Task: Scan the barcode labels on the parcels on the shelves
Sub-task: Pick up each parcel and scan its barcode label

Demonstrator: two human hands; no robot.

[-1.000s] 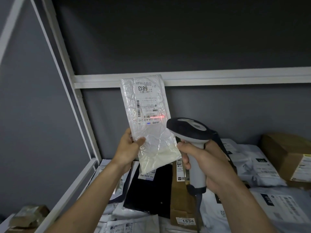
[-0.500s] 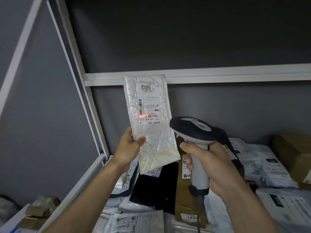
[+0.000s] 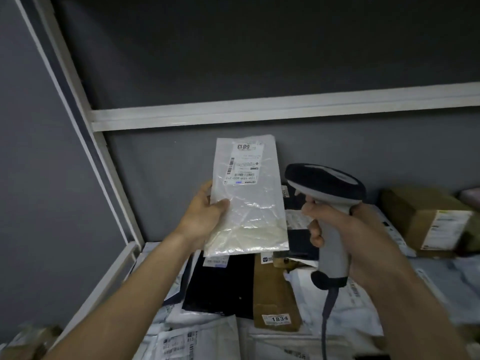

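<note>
left hand (image 3: 205, 214) raised, pinching the clear parcel (image 3: 246, 198) upright; right hand (image 3: 345, 229) wrapped round the scanner (image 3: 324, 188) handle beside it.

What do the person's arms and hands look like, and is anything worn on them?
Both forearms are bare as far as the picture shows: no sleeves, no gloves. The left hand and the right hand show no rings, watch or wristband. The nails look short and plain.
</note>
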